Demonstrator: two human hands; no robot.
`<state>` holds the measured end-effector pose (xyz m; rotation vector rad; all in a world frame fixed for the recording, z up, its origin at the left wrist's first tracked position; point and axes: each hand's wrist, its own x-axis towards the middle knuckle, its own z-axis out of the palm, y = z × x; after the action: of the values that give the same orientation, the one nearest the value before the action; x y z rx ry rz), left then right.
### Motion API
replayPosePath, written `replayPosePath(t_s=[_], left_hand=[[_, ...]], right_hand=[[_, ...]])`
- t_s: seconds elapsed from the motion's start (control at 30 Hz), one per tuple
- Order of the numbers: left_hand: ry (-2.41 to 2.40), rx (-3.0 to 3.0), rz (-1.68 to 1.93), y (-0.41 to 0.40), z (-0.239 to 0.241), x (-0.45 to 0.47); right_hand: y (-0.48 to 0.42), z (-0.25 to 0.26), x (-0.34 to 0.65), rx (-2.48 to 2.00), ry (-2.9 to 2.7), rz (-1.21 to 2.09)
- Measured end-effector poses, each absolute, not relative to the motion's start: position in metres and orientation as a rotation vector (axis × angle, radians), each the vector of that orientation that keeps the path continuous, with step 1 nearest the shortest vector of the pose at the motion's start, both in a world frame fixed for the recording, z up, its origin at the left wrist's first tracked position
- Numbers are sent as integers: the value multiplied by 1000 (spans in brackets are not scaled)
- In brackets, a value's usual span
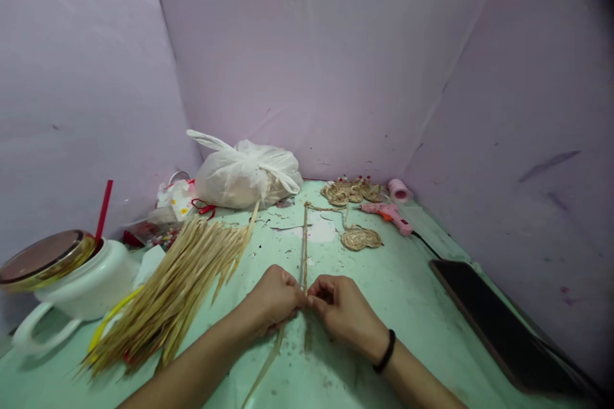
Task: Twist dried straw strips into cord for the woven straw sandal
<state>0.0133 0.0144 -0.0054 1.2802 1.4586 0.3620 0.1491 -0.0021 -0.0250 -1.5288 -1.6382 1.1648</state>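
Observation:
A thin braided straw cord [306, 243] runs from my fingers up the middle of the table, then bends right toward a coiled straw piece [361, 239]. My left hand [275, 297] pinches the near end of the cord. Close against it, my right hand [340, 310] pinches the same end between thumb and forefinger, with a dark band on the wrist. A loose straw strand [267, 365] trails below my left hand toward the front edge. A bundle of dry straw strips [177, 287] lies left of my left hand.
A pink glue gun [389, 214] lies right of the coil, its cord running to a dark phone or tablet [503, 326]. Behind are finished straw coils [350, 192], a pink roll [399, 190] and a tied white plastic bag [247, 172]. A white mug [91, 281] stands at left.

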Motion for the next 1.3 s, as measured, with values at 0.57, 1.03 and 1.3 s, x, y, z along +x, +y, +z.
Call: replayPosePath(t_s=[0.57, 1.03, 1.3], left_hand=[[1201, 1118, 519, 16, 1, 5], [1206, 1282, 398, 17, -1, 2], [1528, 1811, 225, -4, 10, 6]], right_hand=[[-21, -1, 148, -1595, -1858, 918], [-5, -21, 141, -1537, -1337, 1405], [-10, -19, 135, -1525, -1160, 1525]])
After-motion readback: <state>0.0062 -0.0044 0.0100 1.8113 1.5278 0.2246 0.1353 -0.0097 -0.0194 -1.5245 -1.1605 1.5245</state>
